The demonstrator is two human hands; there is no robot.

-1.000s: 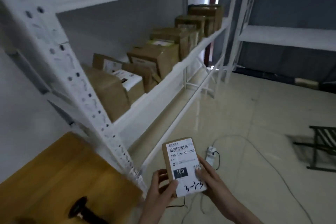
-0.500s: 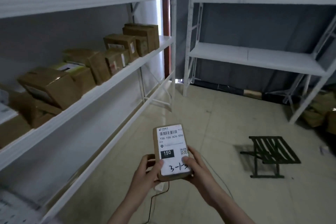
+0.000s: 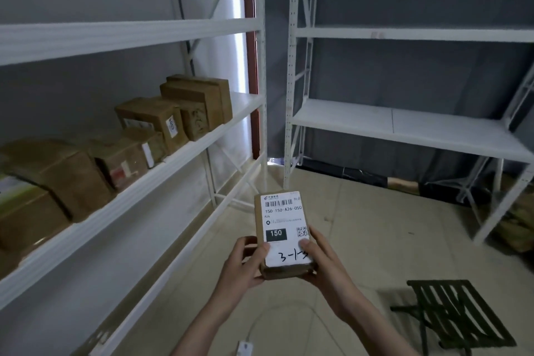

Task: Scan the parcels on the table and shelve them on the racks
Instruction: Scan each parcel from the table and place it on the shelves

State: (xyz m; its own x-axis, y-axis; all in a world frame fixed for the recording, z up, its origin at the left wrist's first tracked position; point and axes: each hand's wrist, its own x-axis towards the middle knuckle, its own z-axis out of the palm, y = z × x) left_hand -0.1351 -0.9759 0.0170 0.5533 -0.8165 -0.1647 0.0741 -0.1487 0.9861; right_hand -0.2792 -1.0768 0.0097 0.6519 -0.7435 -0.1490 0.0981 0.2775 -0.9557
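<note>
Parcel (image 3: 281, 235) held label-up over the floor (image 3: 361, 240), gripped by both: left hand (image 3: 242, 264) curled round its left edge, thumb on the label; right hand (image 3: 323, 263) curled round its right edge. Boxes (image 3: 161, 121) lined along the left rack (image 3: 173, 162); right rack (image 3: 404, 127) beyond; stool (image 3: 459, 318) at lower right

The single head-worn view looks forward and down, close over a held parcel (image 3: 281, 228), toward white racks (image 3: 404, 124) that meet in what seems a corner.

Both forearms reach forward, the left hand (image 3: 242, 263) and right hand (image 3: 323, 261) curled toward each other, thumbs on top.
</note>
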